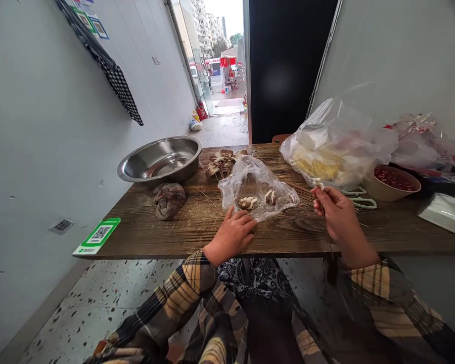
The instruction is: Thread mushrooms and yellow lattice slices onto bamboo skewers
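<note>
My left hand (pixel 233 233) lies at the near edge of the table, fingers stretched out and touching the rim of a clear plastic bag (pixel 256 174). Inside the bag's opening are mushroom pieces (pixel 247 202), pale and brown. My right hand (pixel 339 212) is raised at the right, closed round a thin skewer (pixel 329 237) that points down past the table edge. A whitish mushroom piece (pixel 318 184) sits at the skewer's upper end, by my thumb and fingertips. Skewered mushrooms (pixel 224 161) lie in a bunch behind the bag.
A steel basin (pixel 189 164) and a crumpled dark cloth (pixel 169 201) stand left on the wooden table (pixel 197 237). Loose skewers (pixel 298 187), green-handled scissors (pixel 364 203), a full plastic bag (pixel 326 141), a bowl of red food (pixel 396 181) and a tissue pack (pixel 447 212) are right.
</note>
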A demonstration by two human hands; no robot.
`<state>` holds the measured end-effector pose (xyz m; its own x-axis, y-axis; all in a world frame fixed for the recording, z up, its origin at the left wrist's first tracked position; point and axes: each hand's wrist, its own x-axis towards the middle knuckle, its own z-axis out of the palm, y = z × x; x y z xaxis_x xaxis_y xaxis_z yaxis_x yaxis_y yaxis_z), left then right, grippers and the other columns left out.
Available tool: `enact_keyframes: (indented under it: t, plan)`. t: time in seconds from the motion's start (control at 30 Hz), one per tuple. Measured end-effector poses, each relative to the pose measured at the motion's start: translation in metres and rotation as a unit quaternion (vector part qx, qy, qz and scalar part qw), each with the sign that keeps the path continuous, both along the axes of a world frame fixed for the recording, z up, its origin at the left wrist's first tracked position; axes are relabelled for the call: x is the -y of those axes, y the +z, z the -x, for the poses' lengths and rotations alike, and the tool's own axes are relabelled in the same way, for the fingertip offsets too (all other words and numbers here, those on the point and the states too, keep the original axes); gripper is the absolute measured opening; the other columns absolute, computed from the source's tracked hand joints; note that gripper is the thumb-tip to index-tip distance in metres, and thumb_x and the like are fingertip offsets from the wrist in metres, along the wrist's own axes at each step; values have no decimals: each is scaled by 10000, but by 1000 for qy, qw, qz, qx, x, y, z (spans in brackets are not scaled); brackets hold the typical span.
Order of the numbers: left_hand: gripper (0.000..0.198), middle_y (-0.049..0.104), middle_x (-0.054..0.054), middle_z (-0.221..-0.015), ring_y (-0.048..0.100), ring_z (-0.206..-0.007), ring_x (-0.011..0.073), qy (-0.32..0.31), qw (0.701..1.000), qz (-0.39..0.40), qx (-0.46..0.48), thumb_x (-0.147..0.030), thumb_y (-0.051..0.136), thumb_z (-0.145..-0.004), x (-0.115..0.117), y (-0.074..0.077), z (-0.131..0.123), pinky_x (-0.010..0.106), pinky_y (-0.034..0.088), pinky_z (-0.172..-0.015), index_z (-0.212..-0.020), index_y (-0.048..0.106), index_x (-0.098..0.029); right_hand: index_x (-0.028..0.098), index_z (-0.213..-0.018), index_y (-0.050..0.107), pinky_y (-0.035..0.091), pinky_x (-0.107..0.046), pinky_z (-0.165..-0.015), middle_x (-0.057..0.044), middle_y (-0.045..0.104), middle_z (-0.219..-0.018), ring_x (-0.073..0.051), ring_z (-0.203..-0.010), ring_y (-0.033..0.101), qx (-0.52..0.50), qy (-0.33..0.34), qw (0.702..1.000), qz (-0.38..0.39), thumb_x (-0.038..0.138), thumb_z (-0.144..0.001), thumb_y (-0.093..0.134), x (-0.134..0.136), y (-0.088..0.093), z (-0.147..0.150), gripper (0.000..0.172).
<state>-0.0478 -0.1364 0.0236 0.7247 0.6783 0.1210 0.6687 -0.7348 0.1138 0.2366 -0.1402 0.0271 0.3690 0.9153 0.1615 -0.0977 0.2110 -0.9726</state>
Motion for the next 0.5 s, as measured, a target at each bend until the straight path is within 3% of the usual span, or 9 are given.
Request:
enact_keyframes:
  t: [0.1, 0.23, 0.37, 0.5]
  plan:
    - [306, 655, 81, -1211, 452, -1285, 271, 0, 1000, -8, 5, -301, 559, -888, 1, -5, 7, 546, 108, -1172, -1178, 621, -226, 208, -835, 697, 300, -209, -412, 31, 500, -595, -89, -503, 418, 20, 62, 998, 19, 486, -743, 722, 6, 9, 25, 293]
    - [217, 690, 65, -1134, 481, -1265, 267, 22, 999, 0, 39, -307, 566, -886, -3, -6, 17, 545, 131, -1172, -1059, 675, -237, 180, -858, 717, 276, -211, -413, 27, 524, -602, -88, -502, 405, 27, 115, 991, 58, 524, -716, 733, 8, -13, 50, 372]
    - [186, 692, 74, -1124, 570, -1140, 231, 35, 984, 12, 176, -310, 546, -900, -9, 2, 12, 438, 352, -1076, -961, 690, -209, 165, -873, 736, 303, -208, -425, 12, 552, -653, -87, -529, 422, 27, 94, 991, 86, 536, -708, 733, 10, -39, 49, 406]
    - [199, 706, 78, -1009, 628, -961, 188, 66, 946, 40, 314, -269, 511, -909, -24, 13, -16, 321, 471, -889, -914, 692, -186, 166, -875, 742, 320, -217, -436, 13, 554, -640, -92, -527, 430, 45, 52, 994, 88, 532, -714, 732, 17, -48, 37, 400]
